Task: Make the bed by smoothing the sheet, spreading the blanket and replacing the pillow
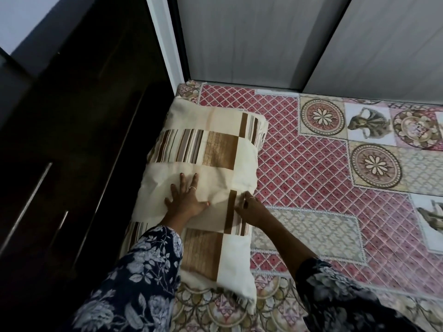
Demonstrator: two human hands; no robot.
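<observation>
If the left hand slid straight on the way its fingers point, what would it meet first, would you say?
The left hand lies flat on the pillow, fingers pointing toward the window. It would likely cross the pillow's brown striped band first; beyond lies the patterned sheet.

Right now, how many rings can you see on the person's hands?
2. One ring is on a finger of the left hand, pressed flat on the pillow. The other ring is on the right hand, at the pillow's edge. Curled fingers could hide more.

Matt cloth pillow (pixel 211 164) on quilted sheet (pixel 311 176); glossy dark wood cabinet (pixel 72 140).
</observation>
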